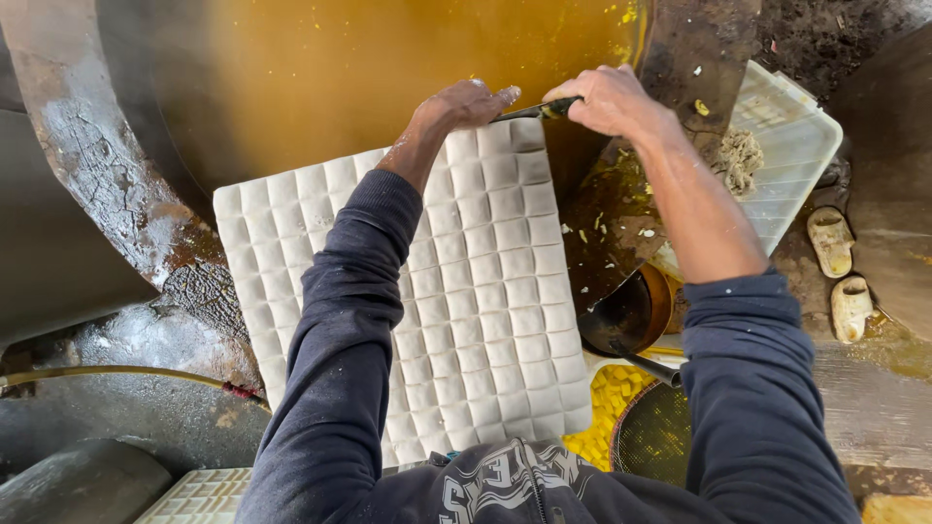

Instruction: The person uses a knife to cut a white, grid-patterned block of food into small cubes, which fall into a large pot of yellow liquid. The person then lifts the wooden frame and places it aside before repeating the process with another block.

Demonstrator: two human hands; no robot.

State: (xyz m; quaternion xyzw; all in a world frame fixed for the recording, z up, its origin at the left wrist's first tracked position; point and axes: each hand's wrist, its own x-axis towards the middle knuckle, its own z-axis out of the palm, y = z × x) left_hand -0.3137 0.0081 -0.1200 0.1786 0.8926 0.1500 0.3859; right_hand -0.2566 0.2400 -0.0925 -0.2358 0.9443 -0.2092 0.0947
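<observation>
A large white slab of tofu (485, 291), scored into a grid of squares, lies in front of me over the edge of a big vat of yellow liquid (388, 68). My left hand (471, 102) rests with fingers extended on the slab's far edge. My right hand (607, 97) grips the handle of a dark knife (529, 112), whose blade lies along the far edge of the slab, pointing toward my left hand. Both dark blue sleeves are pushed up.
A white plastic tray (791, 146) with a crumbly lump lies at the right. A dark ladle (621, 315), a round mesh strainer (655, 437) and yellow tofu cubes (612, 398) sit below it. A hose (116, 374) runs at the left. Another grid tray (199, 495) shows at the bottom.
</observation>
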